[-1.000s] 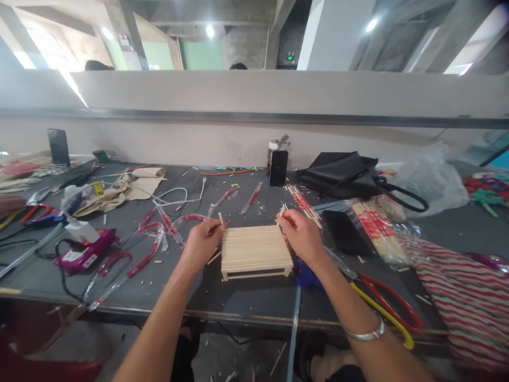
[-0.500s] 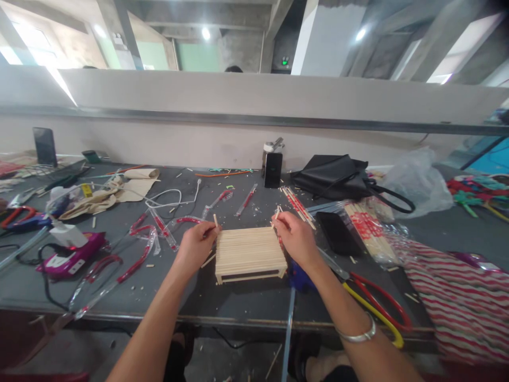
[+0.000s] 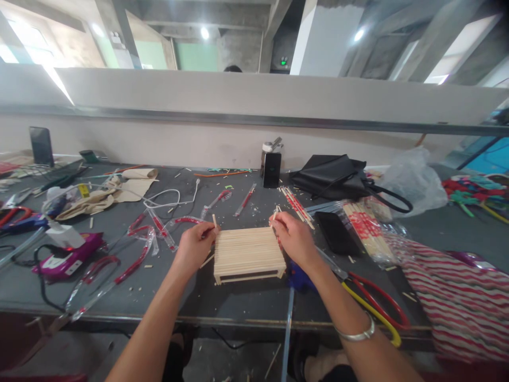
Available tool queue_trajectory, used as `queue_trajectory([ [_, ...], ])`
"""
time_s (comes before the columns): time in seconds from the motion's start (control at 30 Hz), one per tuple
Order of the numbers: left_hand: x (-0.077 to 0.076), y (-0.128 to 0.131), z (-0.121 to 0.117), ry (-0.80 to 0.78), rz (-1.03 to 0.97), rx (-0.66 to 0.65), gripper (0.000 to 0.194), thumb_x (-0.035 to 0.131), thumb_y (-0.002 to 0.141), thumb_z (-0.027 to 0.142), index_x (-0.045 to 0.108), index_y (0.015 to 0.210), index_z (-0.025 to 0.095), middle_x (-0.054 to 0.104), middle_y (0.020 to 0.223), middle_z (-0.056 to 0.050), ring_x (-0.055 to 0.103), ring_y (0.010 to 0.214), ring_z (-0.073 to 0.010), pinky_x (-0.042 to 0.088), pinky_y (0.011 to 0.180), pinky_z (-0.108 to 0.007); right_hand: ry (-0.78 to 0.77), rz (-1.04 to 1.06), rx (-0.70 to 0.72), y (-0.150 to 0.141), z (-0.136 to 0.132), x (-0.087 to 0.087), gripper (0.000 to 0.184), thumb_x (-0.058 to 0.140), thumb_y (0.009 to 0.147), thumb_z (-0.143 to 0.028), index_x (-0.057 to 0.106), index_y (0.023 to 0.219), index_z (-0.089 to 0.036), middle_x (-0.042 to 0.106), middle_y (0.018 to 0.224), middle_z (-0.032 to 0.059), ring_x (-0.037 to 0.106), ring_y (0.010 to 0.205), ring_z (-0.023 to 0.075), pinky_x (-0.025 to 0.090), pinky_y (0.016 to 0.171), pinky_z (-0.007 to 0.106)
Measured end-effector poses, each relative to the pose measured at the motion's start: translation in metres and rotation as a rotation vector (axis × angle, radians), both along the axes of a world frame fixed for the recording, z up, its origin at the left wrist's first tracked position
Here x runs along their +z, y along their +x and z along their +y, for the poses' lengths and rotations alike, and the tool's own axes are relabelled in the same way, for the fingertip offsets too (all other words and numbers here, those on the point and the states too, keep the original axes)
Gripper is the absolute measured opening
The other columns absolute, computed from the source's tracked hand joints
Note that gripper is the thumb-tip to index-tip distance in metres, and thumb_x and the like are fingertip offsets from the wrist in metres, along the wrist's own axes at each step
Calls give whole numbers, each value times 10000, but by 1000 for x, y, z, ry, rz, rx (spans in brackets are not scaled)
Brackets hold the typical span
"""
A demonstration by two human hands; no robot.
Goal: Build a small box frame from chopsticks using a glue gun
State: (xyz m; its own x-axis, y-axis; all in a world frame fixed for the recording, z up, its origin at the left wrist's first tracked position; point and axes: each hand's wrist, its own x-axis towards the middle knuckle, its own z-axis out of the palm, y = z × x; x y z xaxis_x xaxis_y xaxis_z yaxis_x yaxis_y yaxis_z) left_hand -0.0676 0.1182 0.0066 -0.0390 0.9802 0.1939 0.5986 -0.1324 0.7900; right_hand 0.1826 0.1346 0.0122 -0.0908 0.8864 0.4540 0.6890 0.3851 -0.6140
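A small box-like frame built of pale wooden sticks sits on the dark grey table in front of me. My left hand is closed at the frame's far left corner, pinching a short wooden stick that pokes up above the fingers. My right hand is closed at the far right corner, pinching the other end of a stick there. A silver bracelet circles my right wrist.
Red and yellow cutters lie right of my right arm, a blue tool beneath it. Wrapped chopsticks, a black phone and black bag lie behind. Empty red wrappers and a pink device lie left.
Both hands stay pinched at the frame's far corners. The view has drifted slightly, so everything sits a little further left in the frame.
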Motion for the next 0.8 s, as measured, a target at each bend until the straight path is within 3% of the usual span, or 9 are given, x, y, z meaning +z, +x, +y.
queue_trajectory([
  [0.8, 2, 3, -1, 4, -28, 18, 321, 508, 784, 399, 711, 847, 158, 716, 802, -52, 617, 753, -197, 436, 682, -278, -9, 42, 21, -1, 0, 1, 157, 463, 875, -290, 604, 861, -224, 697, 779, 32, 647, 699, 188, 445, 641, 271],
])
